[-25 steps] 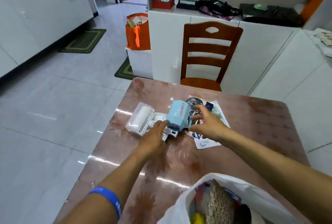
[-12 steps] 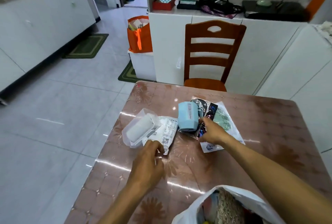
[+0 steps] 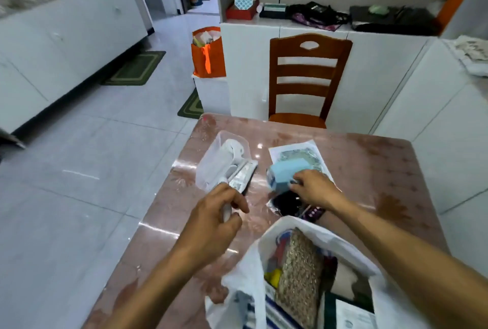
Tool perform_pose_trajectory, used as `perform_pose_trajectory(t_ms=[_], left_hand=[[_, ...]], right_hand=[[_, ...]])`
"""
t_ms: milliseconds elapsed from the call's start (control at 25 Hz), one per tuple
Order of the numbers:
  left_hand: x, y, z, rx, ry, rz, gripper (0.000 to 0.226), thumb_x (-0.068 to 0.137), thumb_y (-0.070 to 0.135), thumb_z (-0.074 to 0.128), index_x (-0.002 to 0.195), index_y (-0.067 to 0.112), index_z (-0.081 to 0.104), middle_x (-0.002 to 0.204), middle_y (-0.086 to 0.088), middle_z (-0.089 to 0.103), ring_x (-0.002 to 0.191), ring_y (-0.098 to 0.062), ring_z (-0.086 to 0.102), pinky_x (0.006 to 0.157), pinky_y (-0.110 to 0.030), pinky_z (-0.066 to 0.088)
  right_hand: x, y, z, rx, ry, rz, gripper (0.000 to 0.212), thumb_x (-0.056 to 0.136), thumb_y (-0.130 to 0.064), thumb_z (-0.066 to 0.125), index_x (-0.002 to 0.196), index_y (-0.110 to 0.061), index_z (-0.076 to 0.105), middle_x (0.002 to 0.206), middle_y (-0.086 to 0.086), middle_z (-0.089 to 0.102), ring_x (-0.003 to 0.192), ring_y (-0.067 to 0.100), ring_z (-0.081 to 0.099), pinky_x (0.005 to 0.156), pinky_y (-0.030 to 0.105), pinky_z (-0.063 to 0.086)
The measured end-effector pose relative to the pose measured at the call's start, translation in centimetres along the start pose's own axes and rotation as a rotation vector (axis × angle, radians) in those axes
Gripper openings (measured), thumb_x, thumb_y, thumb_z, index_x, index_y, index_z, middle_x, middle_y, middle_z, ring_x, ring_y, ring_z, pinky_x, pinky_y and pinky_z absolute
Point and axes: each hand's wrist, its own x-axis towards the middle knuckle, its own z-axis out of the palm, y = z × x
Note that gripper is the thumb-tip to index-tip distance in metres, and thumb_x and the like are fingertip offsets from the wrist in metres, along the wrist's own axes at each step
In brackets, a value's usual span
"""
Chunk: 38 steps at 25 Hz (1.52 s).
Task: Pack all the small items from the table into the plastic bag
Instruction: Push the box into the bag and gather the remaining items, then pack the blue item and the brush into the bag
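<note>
Your left hand [image 3: 214, 212] curls tight round a white handle [image 3: 226, 211] leading up to the clear plastic case [image 3: 221, 162] and a printed packet [image 3: 241, 176] just beside it. Your right hand [image 3: 313, 188] pinches the light blue box [image 3: 286, 172] over a printed sheet [image 3: 298, 153] and a dark glossy packet [image 3: 286, 203]. All sit on the pinkish table [image 3: 383, 170]. The white plastic bag [image 3: 264, 276] gapes open near you, already part full.

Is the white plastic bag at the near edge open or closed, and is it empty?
Open and not empty: the white plastic bag gapes upward, showing a beige textured pouch and other items inside.
</note>
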Motion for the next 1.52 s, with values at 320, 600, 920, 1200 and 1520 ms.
perform_pose_trajectory(t_ms=[320, 600, 920, 1200, 1520], left_hand=[[-7.1, 13.3, -3.2, -0.256, 0.252, 0.174, 0.026, 0.090, 0.000, 0.044, 0.084, 0.017, 0.063, 0.083, 0.014, 0.057, 0.077, -0.003, 0.054, 0.058, -0.021, 0.046], [-14.4, 18.2, 0.5, -0.356, 0.298, 0.143, 0.019, 0.101, 0.007, 0.040, 0.094, 0.014, 0.057, 0.084, 0.009, 0.062, 0.074, -0.006, 0.060, 0.062, -0.017, 0.046], [-16.7, 17.5, 1.0, -0.328, 0.193, 0.192, 0.021, 0.096, 0.004, 0.045, 0.101, 0.018, 0.060, 0.097, 0.000, 0.068, 0.080, -0.013, 0.066, 0.068, -0.033, 0.056], [-19.7, 9.8, 0.7, 0.457, 0.186, -0.251, 0.058, 0.074, 0.047, 0.068, 0.124, 0.027, 0.049, 0.118, 0.006, 0.053, 0.108, -0.019, 0.052, 0.088, -0.040, 0.046], [-16.6, 9.9, -3.5, -0.728, 0.213, -0.536, 0.018, 0.086, -0.006, 0.053, 0.087, 0.001, 0.070, 0.077, -0.010, 0.071, 0.055, -0.019, 0.061, 0.062, -0.030, 0.050]], right_hand=[[-23.3, -10.0, -13.7, 1.127, 0.280, -0.094, 0.020, 0.099, -0.005, 0.044, 0.102, -0.024, 0.049, 0.082, 0.013, 0.063, 0.070, 0.032, 0.072, 0.064, 0.042, 0.061], [-34.9, -11.9, -12.0, 1.041, 0.003, -0.157, 0.032, 0.085, -0.049, 0.063, 0.090, -0.019, 0.073, 0.088, 0.004, 0.074, 0.082, 0.019, 0.072, 0.080, 0.042, 0.060], [-37.3, -14.0, -8.1, 1.213, -0.083, 0.151, 0.037, 0.094, -0.041, 0.054, 0.075, -0.012, 0.065, 0.071, 0.011, 0.071, 0.071, 0.030, 0.073, 0.071, 0.041, 0.058], [-37.5, -10.3, -9.5, 0.219, 0.336, -0.116, 0.029, 0.096, -0.043, 0.048, 0.072, -0.026, 0.049, 0.085, -0.008, 0.044, 0.073, 0.013, 0.046, 0.061, 0.030, 0.035], [-38.2, -7.3, -10.0, -0.420, 0.203, -0.205, 0.038, 0.094, -0.048, 0.035, 0.089, -0.018, 0.058, 0.107, 0.004, 0.051, 0.073, 0.022, 0.059, 0.058, 0.036, 0.050]])
